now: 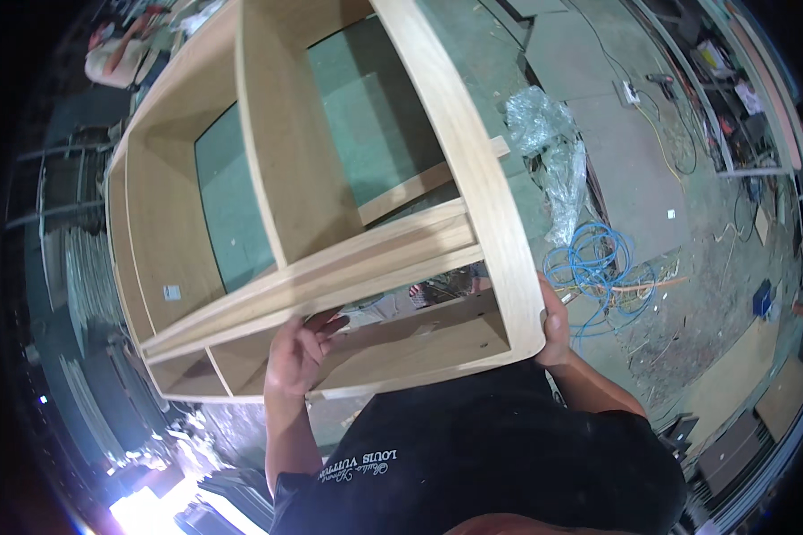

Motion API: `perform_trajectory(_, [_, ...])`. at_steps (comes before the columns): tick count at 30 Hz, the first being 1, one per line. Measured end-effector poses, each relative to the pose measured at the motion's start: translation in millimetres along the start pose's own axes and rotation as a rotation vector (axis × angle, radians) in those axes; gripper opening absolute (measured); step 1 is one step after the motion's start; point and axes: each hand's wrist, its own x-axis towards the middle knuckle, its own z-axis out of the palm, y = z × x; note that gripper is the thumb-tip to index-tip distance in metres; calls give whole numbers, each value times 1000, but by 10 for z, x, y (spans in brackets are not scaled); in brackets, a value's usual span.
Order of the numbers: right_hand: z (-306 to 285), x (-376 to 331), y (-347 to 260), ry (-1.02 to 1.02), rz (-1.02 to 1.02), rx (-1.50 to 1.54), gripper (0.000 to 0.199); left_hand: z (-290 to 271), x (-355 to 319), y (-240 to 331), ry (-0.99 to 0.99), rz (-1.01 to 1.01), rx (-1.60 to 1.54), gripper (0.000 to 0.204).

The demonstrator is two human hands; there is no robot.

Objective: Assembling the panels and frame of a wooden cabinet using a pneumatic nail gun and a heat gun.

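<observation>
A large pale wooden cabinet frame [495, 232] with open compartments stands tilted in front of me, close against my body. My right hand [555, 323] is wrapped round the outer edge of its right side board, near the rounded corner, with part of the fingers hidden behind the wood. Inside the narrow near compartment is my left hand [300, 353], palm turned up and fingers loosely bent and apart. Its fingertips are by the underside of the long wooden rail [348, 267]; whether they touch it I cannot tell. Nothing shows between those fingers.
Coiled blue hose [598, 267] and crumpled clear plastic wrap [544, 134] lie on the floor at right. A metal rack [732, 134] stands beyond, near a power drill [660, 82]. Another person [120, 62] is at the far left. Bright light glares at lower left.
</observation>
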Motion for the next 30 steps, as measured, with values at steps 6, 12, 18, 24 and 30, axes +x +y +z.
perform_trajectory(6, [-47, 56, 151, -184, -135, 61, 93, 314, 95, 29, 189, 45, -202, 67])
perform_trajectory(12, [-5, 43, 293, -401, -181, -115, 130, 295, 190, 38, 496, 167, -140, 51])
perform_trajectory(18, [113, 55, 364, -391, -102, -22, 142, 539, 300, 0, 546, 227, -249, 34])
perform_trajectory(24, [170, 86, 405, -428, -153, 35, 143, 471, 360, 63, 624, 152, -434, 35])
perform_trajectory(30, [129, 168, 286, -382, -223, 19, 134, 578, 373, 151, 648, 136, -417, 38])
